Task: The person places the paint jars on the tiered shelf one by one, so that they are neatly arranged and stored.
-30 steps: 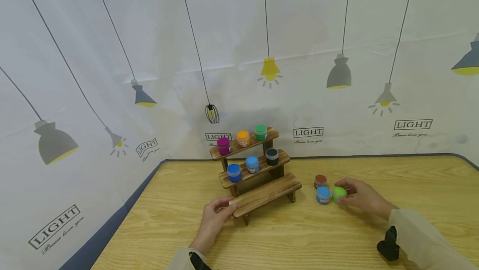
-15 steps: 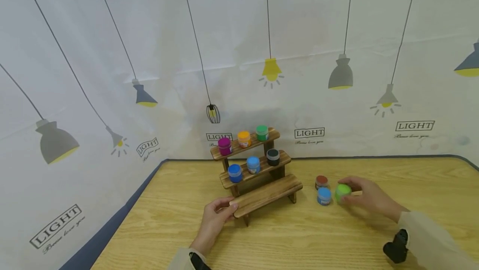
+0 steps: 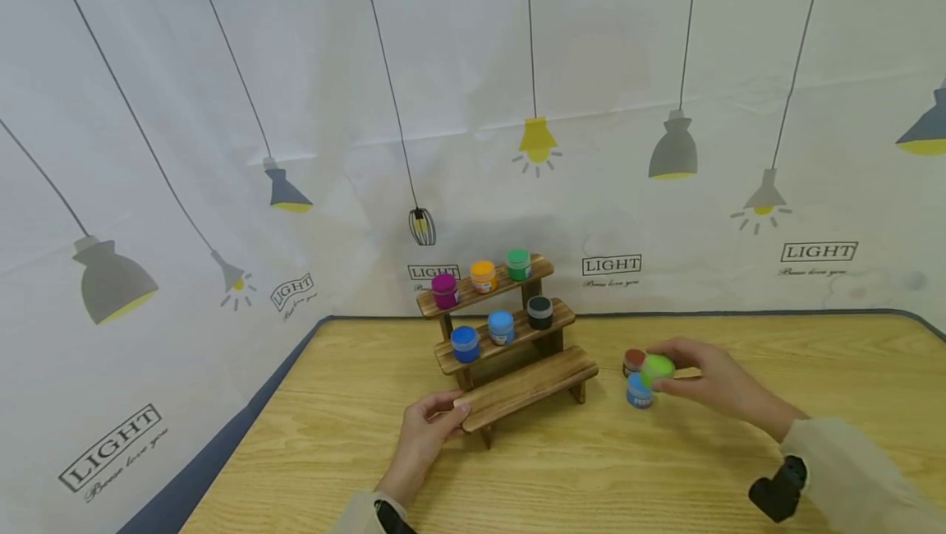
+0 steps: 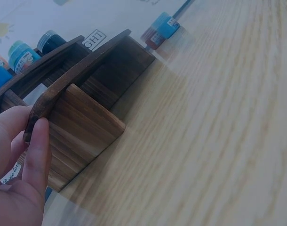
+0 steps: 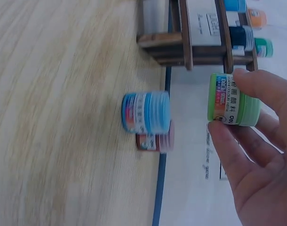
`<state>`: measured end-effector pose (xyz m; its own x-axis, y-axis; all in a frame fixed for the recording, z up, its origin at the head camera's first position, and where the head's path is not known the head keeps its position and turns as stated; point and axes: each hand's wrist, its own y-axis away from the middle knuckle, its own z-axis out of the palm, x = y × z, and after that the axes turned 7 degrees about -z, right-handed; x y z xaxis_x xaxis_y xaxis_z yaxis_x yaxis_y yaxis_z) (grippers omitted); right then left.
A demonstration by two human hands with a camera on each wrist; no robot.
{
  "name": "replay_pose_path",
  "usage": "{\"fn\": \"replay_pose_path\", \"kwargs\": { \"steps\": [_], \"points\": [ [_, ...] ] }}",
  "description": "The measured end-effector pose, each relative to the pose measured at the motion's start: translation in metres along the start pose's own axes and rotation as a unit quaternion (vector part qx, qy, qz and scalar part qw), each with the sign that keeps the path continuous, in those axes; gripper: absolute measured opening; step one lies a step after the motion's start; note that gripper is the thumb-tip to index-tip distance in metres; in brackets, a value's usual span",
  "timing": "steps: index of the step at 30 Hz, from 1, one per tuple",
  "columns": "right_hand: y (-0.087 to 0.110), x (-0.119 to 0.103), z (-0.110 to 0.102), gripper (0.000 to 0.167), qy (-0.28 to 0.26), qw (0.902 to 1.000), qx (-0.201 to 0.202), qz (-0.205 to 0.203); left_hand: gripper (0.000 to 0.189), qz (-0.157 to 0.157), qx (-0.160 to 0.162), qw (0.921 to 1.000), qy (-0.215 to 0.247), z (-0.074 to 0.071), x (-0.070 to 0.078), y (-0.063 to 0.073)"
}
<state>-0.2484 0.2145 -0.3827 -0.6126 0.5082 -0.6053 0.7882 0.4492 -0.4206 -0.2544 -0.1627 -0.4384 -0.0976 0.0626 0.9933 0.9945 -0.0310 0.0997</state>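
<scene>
My right hand (image 3: pixel 713 378) grips a light green paint jar (image 5: pixel 233 100) between thumb and fingers, lifted off the table. In the head view that jar partly overlaps a light blue paint jar (image 3: pixel 639 392) and a brown paint jar (image 3: pixel 632 361), which both stand on the table. My left hand (image 3: pixel 427 431) pinches the left end of the lowest step of a three-tier wooden stand (image 3: pixel 528 388). In the left wrist view, thumb and fingers (image 4: pixel 37 155) close round that board's end. The lowest step bears no jar.
On the top step stand purple (image 3: pixel 445 291), orange (image 3: pixel 484 277) and green (image 3: pixel 519 264) jars. The middle step carries dark blue (image 3: pixel 465 343), light blue (image 3: pixel 501 327) and black (image 3: pixel 540 313) jars. Behind the wooden table (image 3: pixel 562 476) rises a lamp-printed backdrop (image 3: pixel 473 90).
The right hand has raised the light green jar off the table, first slightly right, then left over the light blue and brown jars. The left hand keeps its hold on the stand.
</scene>
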Motion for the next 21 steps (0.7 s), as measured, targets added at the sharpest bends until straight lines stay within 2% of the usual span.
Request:
{"fn": "replay_pose_path", "kwargs": {
  "steps": [7, 15, 21],
  "points": [
    [-0.013, -0.014, 0.018, 0.045, -0.089, 0.9949, -0.045, -0.014, 0.037, -0.001, 0.004, 1.0000, 0.001, 0.001, -0.001, 0.000],
    [-0.036, -0.028, 0.045, 0.045, -0.101, 0.9926, -0.057, -0.036, 0.038, -0.002, 0.014, 0.9999, -0.007, 0.002, 0.001, 0.001],
    [-0.051, -0.040, 0.066, 0.044, -0.122, 0.9888, -0.075, -0.042, 0.038, 0.041, -0.004, 0.9991, 0.008, 0.000, -0.001, 0.003]
  ]
}}
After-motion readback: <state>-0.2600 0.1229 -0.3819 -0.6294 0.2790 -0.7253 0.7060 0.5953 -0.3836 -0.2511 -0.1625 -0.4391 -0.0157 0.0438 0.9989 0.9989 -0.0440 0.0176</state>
